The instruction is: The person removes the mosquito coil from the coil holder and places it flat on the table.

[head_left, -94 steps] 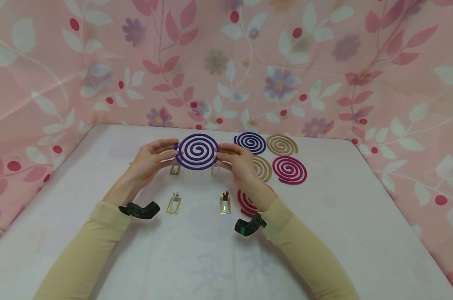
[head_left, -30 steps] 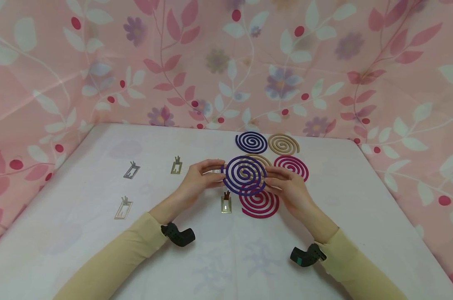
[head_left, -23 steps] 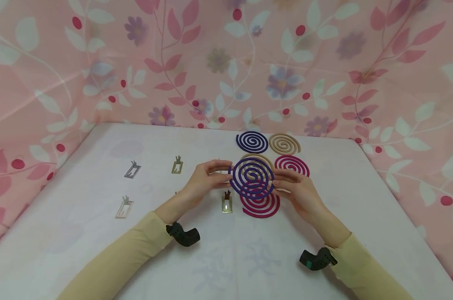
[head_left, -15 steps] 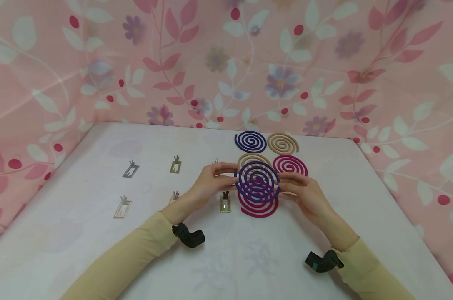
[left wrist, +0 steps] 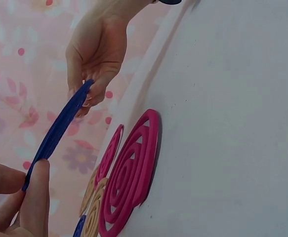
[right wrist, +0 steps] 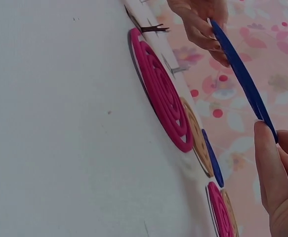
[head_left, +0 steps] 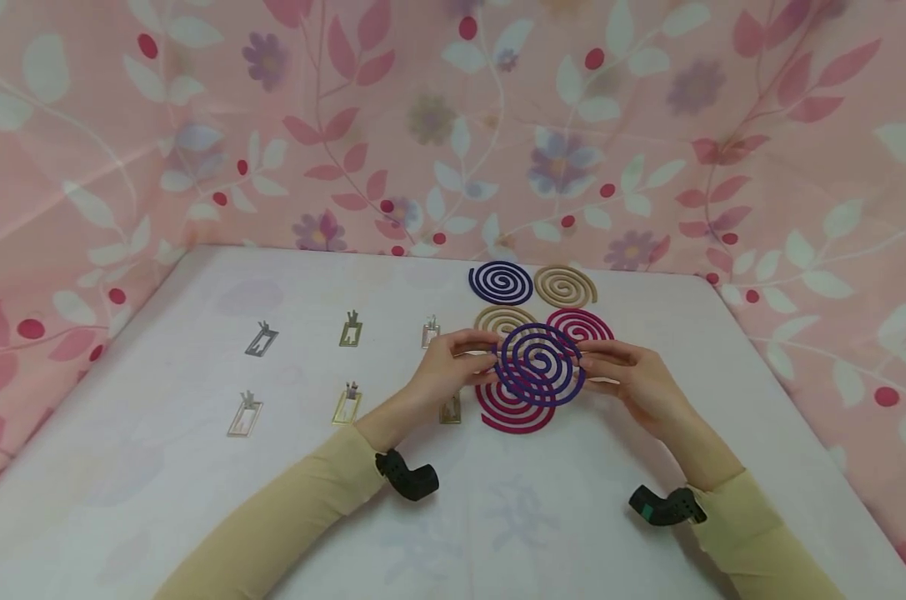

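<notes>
A purple-blue mosquito coil point(head_left: 540, 360) is held up above the table, tilted towards the head camera. My left hand point(head_left: 447, 368) pinches its left rim between thumb and fingers, and my right hand point(head_left: 643, 382) pinches the opposite rim. Both wrist views show the coil edge-on, as a thin blue strip point(left wrist: 60, 126), clear of the table. Behind and below it lies a pink coil point(head_left: 514, 430), partly covered in the head view. A tan coil point(head_left: 498, 310) and another pink coil point(head_left: 578, 314) also lie partly hidden behind the held one.
A dark blue coil point(head_left: 501, 282) and a tan coil point(head_left: 564, 286) lie at the table's back. Several small metal coil stands point(head_left: 351, 333) with upright prongs stand in two rows on the left; my left hand partly covers one stand point(head_left: 450, 411). A floral cloth point(head_left: 430, 117) hangs behind.
Both hands have carried the purple-blue coil rightwards and somewhat lower, from above the stands to over the laid coils. The stands and the other coils have stayed put.
</notes>
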Action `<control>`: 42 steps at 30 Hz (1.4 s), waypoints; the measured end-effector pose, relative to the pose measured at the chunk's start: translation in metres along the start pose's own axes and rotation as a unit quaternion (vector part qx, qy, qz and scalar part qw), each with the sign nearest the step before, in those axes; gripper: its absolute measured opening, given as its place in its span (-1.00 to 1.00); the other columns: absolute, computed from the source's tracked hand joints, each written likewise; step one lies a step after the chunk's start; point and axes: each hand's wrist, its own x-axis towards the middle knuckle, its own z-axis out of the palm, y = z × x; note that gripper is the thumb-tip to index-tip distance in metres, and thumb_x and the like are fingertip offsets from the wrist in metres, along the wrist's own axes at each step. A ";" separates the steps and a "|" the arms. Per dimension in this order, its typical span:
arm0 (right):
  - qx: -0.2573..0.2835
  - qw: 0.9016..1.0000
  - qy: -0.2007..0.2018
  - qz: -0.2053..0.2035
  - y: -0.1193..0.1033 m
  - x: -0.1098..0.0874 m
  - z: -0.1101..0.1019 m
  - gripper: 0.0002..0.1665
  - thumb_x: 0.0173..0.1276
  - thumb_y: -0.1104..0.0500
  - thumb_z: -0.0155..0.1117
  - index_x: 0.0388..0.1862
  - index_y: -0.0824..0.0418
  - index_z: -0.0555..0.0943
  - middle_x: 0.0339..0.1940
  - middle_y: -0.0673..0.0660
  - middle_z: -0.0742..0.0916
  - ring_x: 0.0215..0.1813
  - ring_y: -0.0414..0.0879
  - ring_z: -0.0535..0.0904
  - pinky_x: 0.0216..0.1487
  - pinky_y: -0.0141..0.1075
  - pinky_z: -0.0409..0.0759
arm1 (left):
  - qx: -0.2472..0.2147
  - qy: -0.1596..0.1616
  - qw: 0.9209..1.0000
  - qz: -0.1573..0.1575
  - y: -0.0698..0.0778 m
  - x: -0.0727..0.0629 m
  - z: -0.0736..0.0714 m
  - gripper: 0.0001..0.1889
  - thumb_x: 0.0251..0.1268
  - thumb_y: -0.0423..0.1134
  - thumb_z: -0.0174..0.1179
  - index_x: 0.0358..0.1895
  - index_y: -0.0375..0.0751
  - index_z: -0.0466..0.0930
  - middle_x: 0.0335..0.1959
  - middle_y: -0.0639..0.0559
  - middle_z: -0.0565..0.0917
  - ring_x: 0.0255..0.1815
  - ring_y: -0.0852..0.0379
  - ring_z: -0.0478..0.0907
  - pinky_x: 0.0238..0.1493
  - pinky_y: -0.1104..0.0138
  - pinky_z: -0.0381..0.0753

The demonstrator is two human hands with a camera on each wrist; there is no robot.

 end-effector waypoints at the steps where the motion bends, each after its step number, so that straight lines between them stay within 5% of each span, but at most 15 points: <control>1: 0.000 1.000 -0.002 -0.001 0.000 0.000 -0.003 -0.57 0.43 0.28 0.27 0.23 0.40 0.53 -0.14 -0.03 0.81 -0.08 -0.21 0.72 0.00 -0.27 0.72 | 0.000 0.004 1.000 0.001 -0.002 0.001 0.003 -0.64 0.38 -0.51 0.16 0.22 -0.42 0.53 0.10 -0.30 0.62 -0.25 0.22 0.67 -0.10 0.29 0.74; 13: -0.027 1.000 -0.009 -0.003 -0.002 -0.001 -0.034 -0.74 0.45 0.28 0.24 0.07 0.19 0.69 -0.05 -0.03 0.77 -0.03 -0.22 0.72 0.00 -0.30 0.72 | 0.004 0.057 0.998 0.015 -0.016 0.013 0.037 -0.60 0.36 -0.49 0.18 0.25 -0.38 0.48 0.16 -0.26 0.62 -0.17 0.14 0.68 -0.09 0.30 0.74; 21: -0.037 0.999 -0.016 0.005 0.001 0.001 -0.046 -0.71 0.45 0.32 0.22 0.12 0.28 0.66 -0.05 -0.03 0.77 -0.03 -0.20 0.72 0.00 -0.29 0.71 | 0.005 0.075 0.997 0.009 -0.025 0.020 0.049 -0.62 0.31 -0.55 0.20 0.19 -0.42 0.52 0.12 -0.29 0.65 -0.13 0.08 0.69 -0.13 0.29 0.75; 27: -0.067 0.998 0.000 0.018 0.004 0.002 -0.056 -0.71 0.43 0.28 0.28 0.09 0.25 0.68 -0.08 -0.07 0.78 -0.05 -0.23 0.71 -0.01 -0.32 0.71 | -0.008 0.045 0.999 0.001 -0.029 0.016 0.054 -0.64 0.32 -0.55 0.15 0.18 -0.42 0.52 0.14 -0.30 0.63 -0.13 0.08 0.67 -0.06 0.31 0.73; 34: -0.078 0.997 0.004 0.009 0.009 0.004 -0.066 -0.68 0.41 0.35 0.26 0.11 0.37 0.66 -0.14 -0.09 0.81 -0.12 -0.26 0.73 -0.07 -0.35 0.72 | 0.071 0.014 0.997 0.016 -0.031 0.008 0.060 -0.61 0.29 -0.45 0.14 0.19 -0.39 0.55 0.16 -0.24 0.65 0.17 -0.04 0.61 0.08 0.32 0.64; 42: -0.115 0.993 0.010 0.021 0.009 0.002 -0.074 -0.51 0.37 0.29 0.33 0.24 0.44 0.52 -0.17 -0.09 0.80 -0.15 -0.25 0.72 -0.09 -0.33 0.73 | 0.068 -0.012 0.998 0.003 -0.036 0.005 0.065 -0.62 0.32 -0.43 0.17 0.20 -0.35 0.55 0.19 -0.22 0.64 0.24 -0.05 0.59 0.15 0.28 0.63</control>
